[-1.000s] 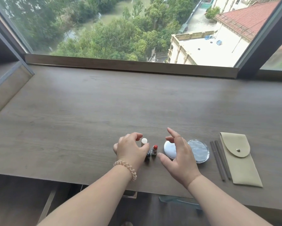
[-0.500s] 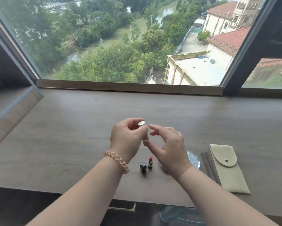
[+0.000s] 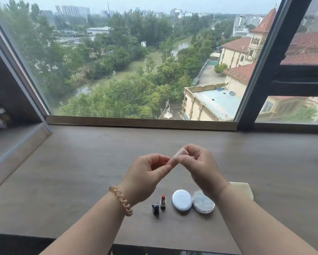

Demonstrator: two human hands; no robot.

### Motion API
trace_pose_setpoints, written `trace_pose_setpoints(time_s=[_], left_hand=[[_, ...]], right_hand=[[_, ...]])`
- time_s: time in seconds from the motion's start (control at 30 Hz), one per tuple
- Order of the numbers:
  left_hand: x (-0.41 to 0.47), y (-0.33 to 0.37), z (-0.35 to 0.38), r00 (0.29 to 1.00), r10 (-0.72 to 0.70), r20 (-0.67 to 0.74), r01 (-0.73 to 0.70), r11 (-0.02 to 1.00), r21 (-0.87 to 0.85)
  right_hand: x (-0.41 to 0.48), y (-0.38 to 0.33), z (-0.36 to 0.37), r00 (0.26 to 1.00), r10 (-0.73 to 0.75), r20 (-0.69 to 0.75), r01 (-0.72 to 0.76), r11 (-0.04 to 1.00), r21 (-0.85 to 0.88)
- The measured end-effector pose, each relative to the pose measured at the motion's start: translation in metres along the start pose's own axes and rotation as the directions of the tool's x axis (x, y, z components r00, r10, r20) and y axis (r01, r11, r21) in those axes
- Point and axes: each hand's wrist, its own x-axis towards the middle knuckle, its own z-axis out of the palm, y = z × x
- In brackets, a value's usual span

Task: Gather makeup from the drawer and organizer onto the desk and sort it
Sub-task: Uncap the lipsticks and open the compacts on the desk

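Observation:
Both of my hands are raised above the desk (image 3: pixel 62 181) and pinch one small pale tube (image 3: pixel 178 157) between them. My left hand (image 3: pixel 147 173) grips its lower end and my right hand (image 3: pixel 200 168) grips its upper end. Below the hands, an uncapped red lipstick (image 3: pixel 163 201) stands upright on the desk, with its dark cap (image 3: pixel 155 208) just to its left. A round white compact (image 3: pixel 182 200) lies to the right of the lipstick, touching a round clear lid (image 3: pixel 203 202). A beige pouch (image 3: pixel 243 188) is mostly hidden behind my right forearm.
A large window (image 3: pixel 136 61) rises behind the desk, with a wooden sill (image 3: pixel 136 122) along its base. A dark window frame post (image 3: pixel 261 70) stands at the right. A glass side panel (image 3: pixel 13 140) borders the desk on the left.
My hands have lifted the pale tube higher off the desk, and my right hand now grips it too. The camera has tilted upward, so the pouch and pencils slid behind my arm.

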Motion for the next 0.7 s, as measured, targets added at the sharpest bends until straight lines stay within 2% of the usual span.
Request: trace_pose_setpoints(time_s=[0.07,0.13,0.2,0.27,0.33,0.4,0.5,0.57,0.6,0.63,0.7], left_hand=[[0.003,0.002,-0.003,0.999,0.043,0.02,-0.045,0.994,0.098],[0.005,0.004,-0.002,0.996,0.088,0.027,-0.091,0.982,0.168],[0.006,0.006,0.001,0.992,0.119,0.029,-0.122,0.972,0.201],[0.007,0.007,0.003,0.988,0.149,0.04,-0.154,0.955,0.254],[0.007,0.011,0.002,0.983,0.173,0.059,-0.183,0.927,0.328],[0.01,0.015,0.001,0.989,0.128,0.075,-0.145,0.939,0.31],[0.013,0.023,0.002,0.994,0.053,0.093,-0.073,0.971,0.227],[0.011,0.023,0.005,0.997,0.003,0.071,-0.012,0.991,0.13],[0.01,0.022,0.007,0.998,-0.024,0.06,0.02,0.998,0.065],[0.009,0.02,0.008,0.998,-0.049,0.047,0.048,0.999,0.008],[0.008,0.016,0.007,0.997,-0.076,0.003,0.076,0.995,-0.061]], right_hand=[[0.002,-0.004,-0.008,1.0,-0.026,-0.015,0.024,0.989,-0.148],[0.005,-0.005,-0.01,0.998,-0.052,0.026,0.058,0.876,-0.479],[0.005,-0.01,-0.005,0.997,-0.022,0.074,0.064,0.769,-0.636],[0.004,-0.016,0.0,0.995,0.008,0.103,0.058,0.783,-0.62],[0.004,-0.014,0.002,0.993,-0.024,0.116,0.088,0.804,-0.588],[0.001,-0.007,0.002,0.974,-0.22,0.048,0.206,0.784,-0.586],[-0.004,0.001,-0.001,0.829,-0.556,-0.051,0.343,0.579,-0.739],[-0.005,0.002,-0.002,0.737,-0.676,-0.003,0.39,0.429,-0.815],[-0.004,0.001,-0.003,0.724,-0.689,0.03,0.4,0.384,-0.832],[-0.004,0.001,-0.003,0.737,-0.674,0.055,0.406,0.377,-0.832],[-0.002,0.002,-0.001,0.832,-0.55,0.076,0.372,0.451,-0.812]])
